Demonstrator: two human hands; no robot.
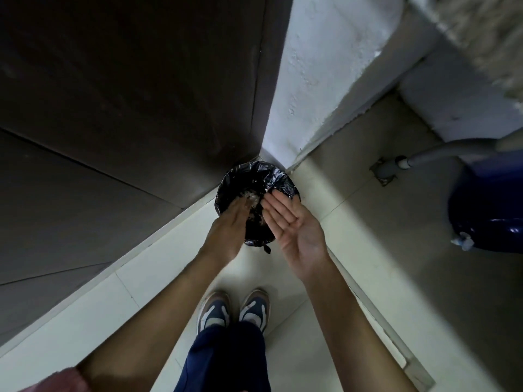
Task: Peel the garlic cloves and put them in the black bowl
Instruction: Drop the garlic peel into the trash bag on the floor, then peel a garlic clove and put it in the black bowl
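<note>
Both hands empty, our left hand (226,224) and right hand (294,227) spread flat over the bin (278,176), pale skins (252,197) dropping in, light and papery; cloves and bowl out of view.

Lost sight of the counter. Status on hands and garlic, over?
Both hands open over the bin: left hand palm down, blurred; right hand palm up, no grip. Pale scraps in the black liner. No cloves, no bowl in view. Nothing in the way.
</note>
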